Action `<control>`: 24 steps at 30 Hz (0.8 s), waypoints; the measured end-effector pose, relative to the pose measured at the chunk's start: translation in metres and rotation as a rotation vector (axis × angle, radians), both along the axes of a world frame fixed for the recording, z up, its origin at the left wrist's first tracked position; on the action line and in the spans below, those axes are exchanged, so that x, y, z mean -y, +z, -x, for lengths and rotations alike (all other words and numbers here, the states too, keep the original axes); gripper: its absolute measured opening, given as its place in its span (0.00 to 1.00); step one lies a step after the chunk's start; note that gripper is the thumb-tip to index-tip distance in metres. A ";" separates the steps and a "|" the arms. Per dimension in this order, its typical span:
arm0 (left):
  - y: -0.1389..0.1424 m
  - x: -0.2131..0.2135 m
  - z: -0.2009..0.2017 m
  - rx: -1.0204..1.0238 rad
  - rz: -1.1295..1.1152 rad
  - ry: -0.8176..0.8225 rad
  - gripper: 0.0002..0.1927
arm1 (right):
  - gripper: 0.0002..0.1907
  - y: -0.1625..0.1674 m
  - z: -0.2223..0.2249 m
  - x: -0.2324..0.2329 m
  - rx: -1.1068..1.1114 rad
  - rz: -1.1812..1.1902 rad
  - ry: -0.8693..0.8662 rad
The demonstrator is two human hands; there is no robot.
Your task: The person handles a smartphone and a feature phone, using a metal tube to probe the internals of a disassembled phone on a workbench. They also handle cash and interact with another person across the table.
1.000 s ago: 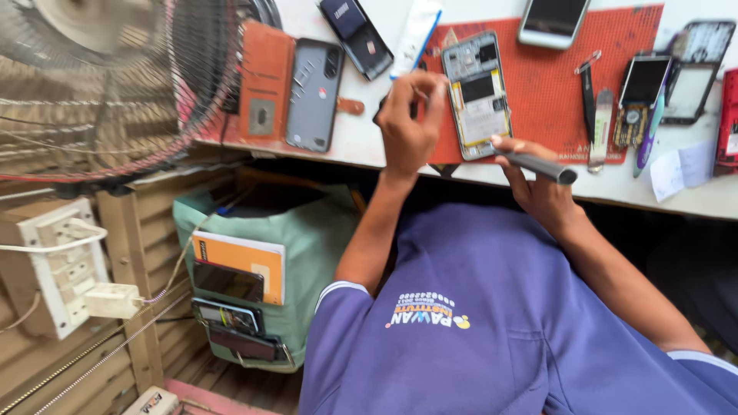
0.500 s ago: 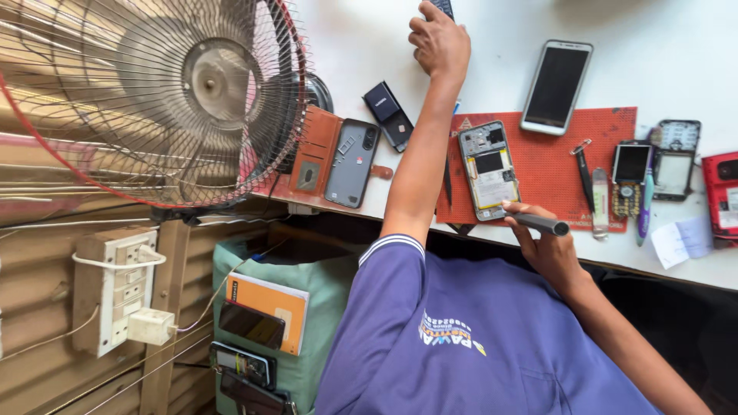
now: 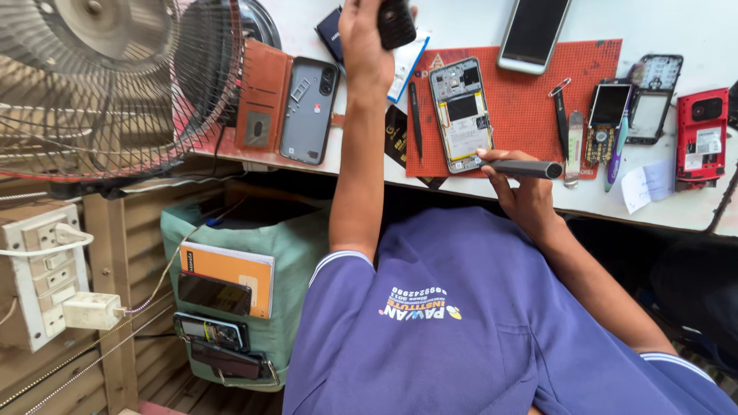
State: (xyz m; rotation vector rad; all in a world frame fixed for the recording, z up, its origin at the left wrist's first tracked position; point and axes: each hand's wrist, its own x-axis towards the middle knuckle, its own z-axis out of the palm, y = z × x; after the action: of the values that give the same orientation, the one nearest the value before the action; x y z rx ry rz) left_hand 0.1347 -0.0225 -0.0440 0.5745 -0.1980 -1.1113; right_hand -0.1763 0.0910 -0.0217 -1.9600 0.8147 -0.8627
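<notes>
The left hand point(image 3: 365, 46) is raised over the counter point(image 3: 461, 15), fingers wrapped around a small black object point(image 3: 397, 21). The right hand point(image 3: 519, 188) grips a dark screwdriver point(image 3: 530, 169) at the counter's near edge. Just beyond the right hand an opened phone point(image 3: 461, 115) lies on a red mat point(image 3: 530, 100), between both hands.

A white tabletop point(image 3: 692, 23) carries a red work mat point(image 3: 530, 100) near its front edge. Left of the mat lie a grey phone point(image 3: 307, 111) and a brown wallet case point(image 3: 263, 96); a fan point(image 3: 115, 84) stands at the left end, and a red phone point(image 3: 701, 138) lies at the right.
</notes>
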 end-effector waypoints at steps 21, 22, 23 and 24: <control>0.023 -0.113 0.091 0.396 -0.176 -0.240 0.24 | 0.16 0.004 0.042 0.024 -0.388 -0.149 -0.285; 0.026 -0.114 0.093 0.403 -0.173 -0.254 0.24 | 0.16 0.002 0.044 0.020 -0.411 -0.129 -0.302; 0.029 -0.115 0.095 0.412 -0.181 -0.263 0.25 | 0.16 0.001 0.044 0.015 -0.436 -0.109 -0.319; 0.031 -0.116 0.097 0.419 -0.189 -0.272 0.26 | 0.17 0.000 0.044 0.012 -0.464 -0.088 -0.336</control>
State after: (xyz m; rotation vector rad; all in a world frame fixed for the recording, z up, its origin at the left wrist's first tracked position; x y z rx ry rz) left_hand 0.0381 0.0939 -0.0125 0.9700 -0.5507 -1.2702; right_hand -0.2207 0.0787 -0.0222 -2.0026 1.4575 -0.5439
